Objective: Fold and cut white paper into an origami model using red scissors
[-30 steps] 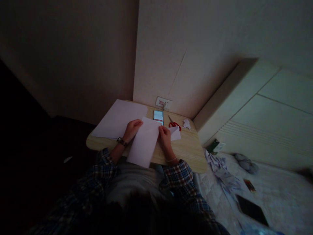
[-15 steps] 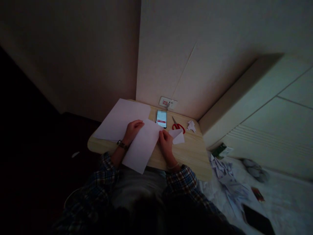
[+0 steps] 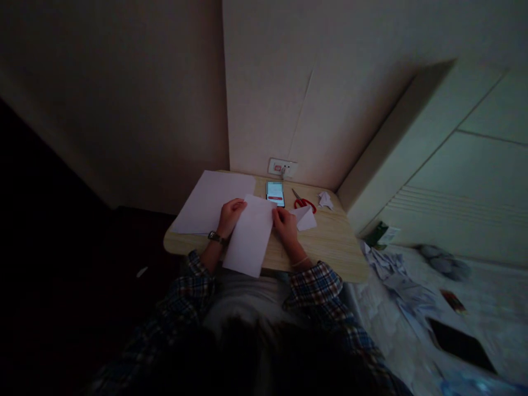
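Between my two hands is a white sheet of paper (image 3: pixel 250 236), its near end reaching past the table's front edge. My left hand (image 3: pixel 231 215) pinches its upper left edge, and my right hand (image 3: pixel 284 224) pinches the upper right edge. Larger white paper (image 3: pixel 212 198) lies flat on the table at the left, partly behind my left wrist. Just right of my right hand rests a small folded piece of paper (image 3: pixel 306 219). Behind that piece are red-handled scissors (image 3: pixel 304 203), partly covered by it. A lit phone (image 3: pixel 275 193) lies beyond the sheet.
The small wooden table (image 3: pixel 330 253) stands against the wall under a socket (image 3: pixel 282 167). A folded paper shape (image 3: pixel 325 200) sits at its back right. On the bed (image 3: pixel 487 297) to the right are crumpled papers (image 3: pixel 400 280), a dark flat device (image 3: pixel 461 344) and a grey bundle (image 3: pixel 443 262).
The view has shifted slightly. The sheet in my hands has turned a little more upright in the view, with both hands still gripping its edges.
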`<state>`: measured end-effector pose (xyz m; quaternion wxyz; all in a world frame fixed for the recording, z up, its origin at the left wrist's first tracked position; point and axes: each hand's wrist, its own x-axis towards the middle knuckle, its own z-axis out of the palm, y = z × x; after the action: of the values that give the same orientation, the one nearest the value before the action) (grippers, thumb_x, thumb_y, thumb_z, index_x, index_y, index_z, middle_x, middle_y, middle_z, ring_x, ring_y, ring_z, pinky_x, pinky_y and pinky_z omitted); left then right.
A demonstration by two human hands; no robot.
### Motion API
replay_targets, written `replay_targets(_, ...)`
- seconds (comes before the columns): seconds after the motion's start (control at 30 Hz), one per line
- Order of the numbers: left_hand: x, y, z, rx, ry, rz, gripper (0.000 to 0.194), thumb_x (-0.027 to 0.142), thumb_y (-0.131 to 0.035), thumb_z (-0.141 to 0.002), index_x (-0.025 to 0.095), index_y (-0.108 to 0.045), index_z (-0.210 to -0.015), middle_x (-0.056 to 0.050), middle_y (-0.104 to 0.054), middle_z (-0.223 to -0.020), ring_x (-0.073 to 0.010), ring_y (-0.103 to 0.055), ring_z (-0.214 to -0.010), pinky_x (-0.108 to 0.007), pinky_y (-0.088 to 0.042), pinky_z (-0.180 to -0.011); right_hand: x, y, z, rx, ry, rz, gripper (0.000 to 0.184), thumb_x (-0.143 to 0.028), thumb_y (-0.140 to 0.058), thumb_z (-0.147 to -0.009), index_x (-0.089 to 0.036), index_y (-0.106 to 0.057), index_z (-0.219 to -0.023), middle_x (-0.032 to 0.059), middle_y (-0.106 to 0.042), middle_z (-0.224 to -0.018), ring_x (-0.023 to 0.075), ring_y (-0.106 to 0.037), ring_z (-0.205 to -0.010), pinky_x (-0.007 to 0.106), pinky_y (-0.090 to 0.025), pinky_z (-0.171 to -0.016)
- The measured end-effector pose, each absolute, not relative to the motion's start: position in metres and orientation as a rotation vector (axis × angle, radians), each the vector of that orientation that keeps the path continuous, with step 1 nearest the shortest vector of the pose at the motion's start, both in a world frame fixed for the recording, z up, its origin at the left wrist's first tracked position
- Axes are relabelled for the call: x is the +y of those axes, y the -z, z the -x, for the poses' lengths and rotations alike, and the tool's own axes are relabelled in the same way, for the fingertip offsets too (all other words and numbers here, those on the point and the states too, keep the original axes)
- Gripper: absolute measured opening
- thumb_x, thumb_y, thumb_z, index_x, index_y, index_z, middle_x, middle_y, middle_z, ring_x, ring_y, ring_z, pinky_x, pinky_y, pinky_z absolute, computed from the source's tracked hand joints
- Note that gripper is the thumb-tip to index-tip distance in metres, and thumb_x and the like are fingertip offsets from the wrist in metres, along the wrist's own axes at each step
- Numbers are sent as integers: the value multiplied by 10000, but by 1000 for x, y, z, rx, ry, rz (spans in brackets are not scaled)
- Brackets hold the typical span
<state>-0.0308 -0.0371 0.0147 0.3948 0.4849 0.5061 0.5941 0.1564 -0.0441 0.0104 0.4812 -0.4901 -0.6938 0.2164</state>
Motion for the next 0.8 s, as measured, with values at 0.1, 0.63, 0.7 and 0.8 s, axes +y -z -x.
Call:
replay_targets(0.1, -37, -16, 31, 1271, -1517, -1223, 283, 410, -652, -612, 153, -630, -729, -3, -631, -640, -149, -553, -604, -241, -408, -542, -45, -12, -156, -1699, -533, 1181, 306, -380, -431, -855, -209, -469, -603, -29, -449, -520, 139, -421, -507, 264, -248, -510)
replay_targets(0.63, -42, -33, 32, 1350, -1573, -1381, 226, 392, -553, -724, 180, -588, -654, 19, -555, -619, -148, -503, -638, -242, -379, -584, -48, -14, -150, -1551, -823, 1020, 315, -464, -464, -856, -221, -541, -671, -5, -532, -618, 151, -482, -576, 261, -386, -514)
replay_targets(0.7, -42, -32, 32, 1381, -1609, -1375, 228, 397, -547, -735, 181, -588, -678, 15, -566, -636, -154, -515, -652, -245, -385, -594, -51, -14, -147, -1563, -921, 980, 289, -472, -513, -820, -213, -606, -729, 18, -614, -695, 166, -540, -622, 269, -434, -544)
replay_targets(0.8, -42, -30, 31, 1398, -1638, -1359, 241, 412, -548, -748, 177, -590, -720, 6, -580, -660, -157, -529, -648, -249, -391, -587, -52, -13, -144, -1554, -1031, 957, 305, -471, -545, -793, -187, -654, -789, 29, -660, -705, 173, -570, -594, 272, -450, -513)
